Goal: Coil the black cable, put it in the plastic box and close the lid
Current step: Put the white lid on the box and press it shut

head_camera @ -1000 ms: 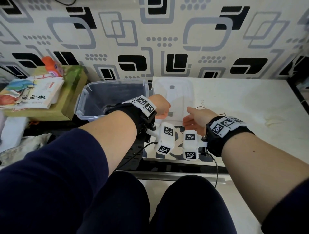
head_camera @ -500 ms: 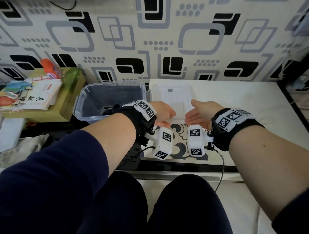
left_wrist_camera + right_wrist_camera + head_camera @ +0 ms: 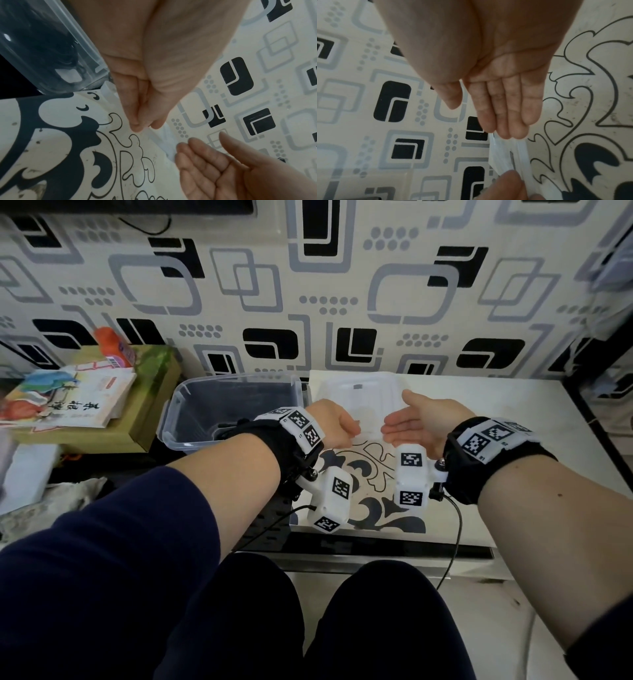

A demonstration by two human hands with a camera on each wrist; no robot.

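Observation:
The clear plastic box (image 3: 171,419) stands open at the table's left edge. The black cable (image 3: 56,54) lies coiled inside it, mostly hidden behind my left wrist in the head view. The clear lid (image 3: 356,392) lies to the right of the box. My left hand (image 3: 349,429) pinches the lid's near edge (image 3: 164,142) between thumb and fingertips. My right hand (image 3: 394,412) is open, fingers straight and together, thumb up. Its fingertips (image 3: 505,132) reach the same edge of the lid (image 3: 505,155), a little right of the left hand.
The white table (image 3: 496,419) has a black floral print near its front edge (image 3: 376,546). A stack of books (image 3: 68,402) and an orange bottle (image 3: 113,347) sit on a box left of the plastic box. Patterned wallpaper backs the table.
My right hand has risen and turned palm inward with its fingers straightened. My left hand has shifted slightly right along the lid's near edge.

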